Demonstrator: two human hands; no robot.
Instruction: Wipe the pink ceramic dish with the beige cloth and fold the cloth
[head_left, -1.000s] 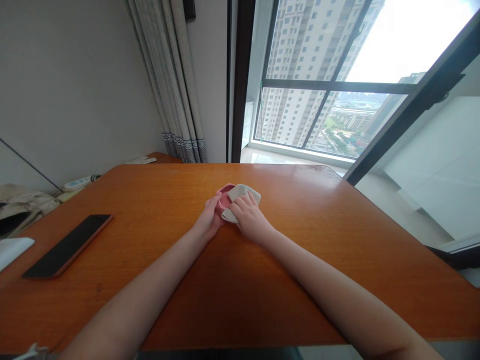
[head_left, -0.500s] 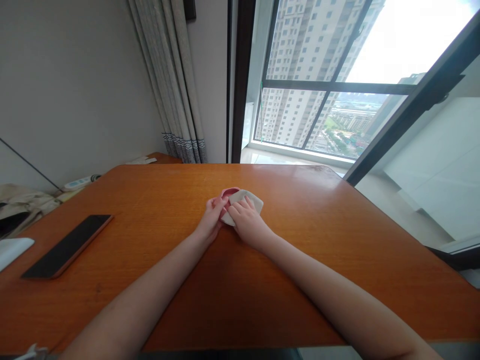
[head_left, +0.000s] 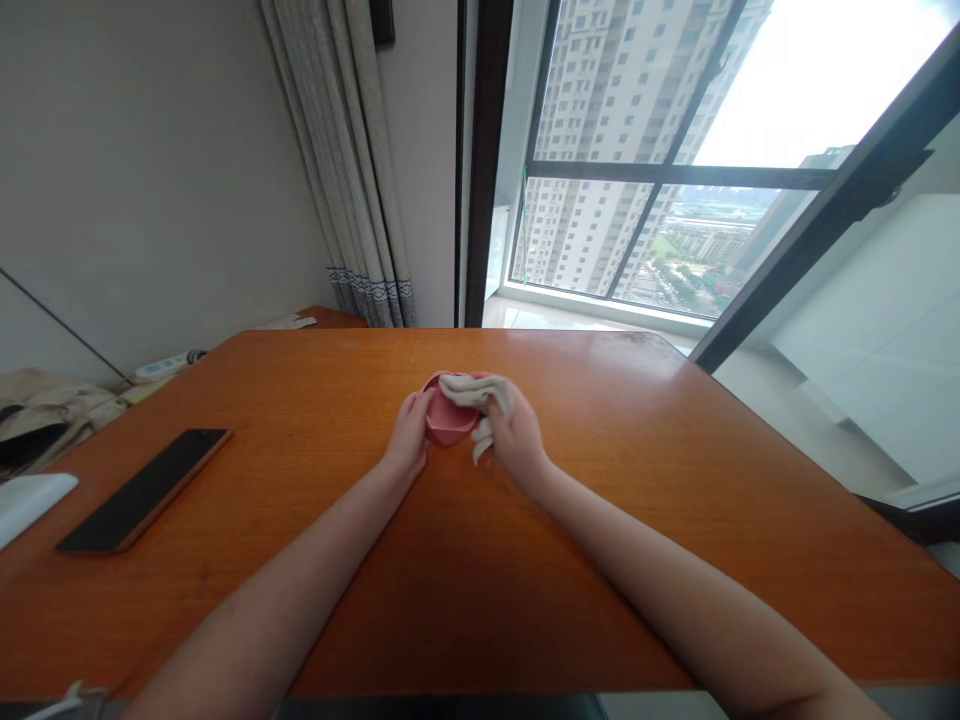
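A small pink bowl-like dish (head_left: 450, 422) is tilted above the middle of the wooden table (head_left: 585, 580), its hollow side toward me. My left hand (head_left: 409, 432) grips its left edge, thumb at the rim. In my right hand (head_left: 519, 438) is a bunched whitish cloth (head_left: 480, 390), pressed against the dish's upper right rim. One end of the cloth hangs below the fingers. The cloth and my right hand hide the dish's right side.
A dark phone-like slab (head_left: 142, 492) with a reddish edge lies at the left, beside a white object (head_left: 34, 505) cut off by the frame. Fabric (head_left: 52, 400) and a power strip (head_left: 161, 367) are at the far left. A curtain (head_left: 360, 180) and large window stand behind.
My right hand has moved slightly right and closed round the cloth, which was spread flat over the dish and is now bunched. More of the dish's inside shows.
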